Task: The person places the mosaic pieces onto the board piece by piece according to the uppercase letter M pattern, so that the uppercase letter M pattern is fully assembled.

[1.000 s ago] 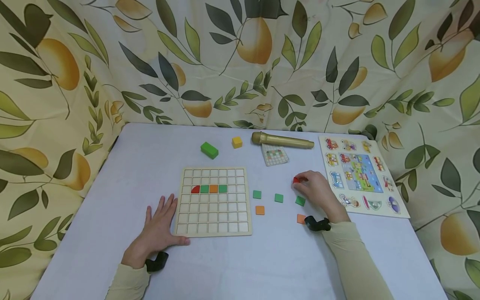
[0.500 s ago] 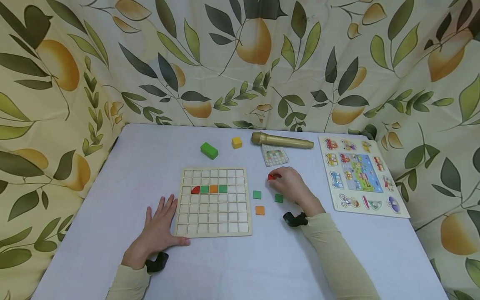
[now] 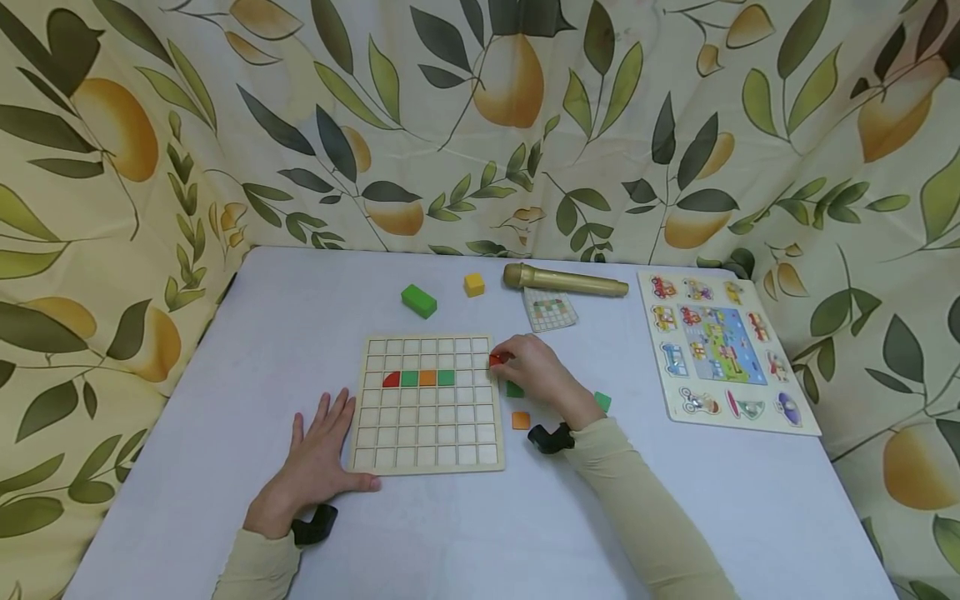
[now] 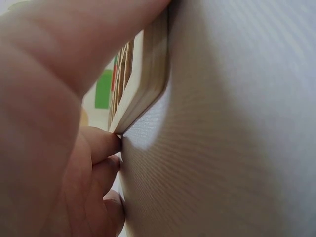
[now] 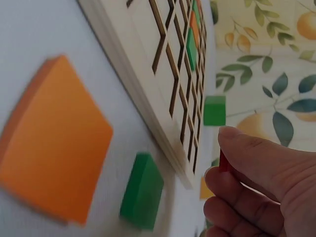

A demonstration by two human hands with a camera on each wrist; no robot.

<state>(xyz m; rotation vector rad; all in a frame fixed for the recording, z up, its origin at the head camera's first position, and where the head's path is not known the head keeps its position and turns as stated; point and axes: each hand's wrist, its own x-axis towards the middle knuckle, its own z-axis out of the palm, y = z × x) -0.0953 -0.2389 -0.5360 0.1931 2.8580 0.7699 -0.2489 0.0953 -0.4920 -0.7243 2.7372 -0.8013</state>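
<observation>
Left hand (image 3: 318, 446): fingers spread, grasping nothing, set around the near-left corner of a pale wooden grid board (image 3: 431, 470), presumably to steady it. Right hand (image 3: 534, 367): thumb and forefinger pinch a small red tile (image 3: 495, 360) beside the board's right edge, a hold suiting so small a piece. Loose orange square tile (image 3: 521, 421): right of the board, probably for easy reach.

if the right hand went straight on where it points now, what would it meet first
Probably the right rim of the grid board, directly ahead of the right hand and the red piece it pinches. Height is unclear, so it might pass above instead.
</observation>
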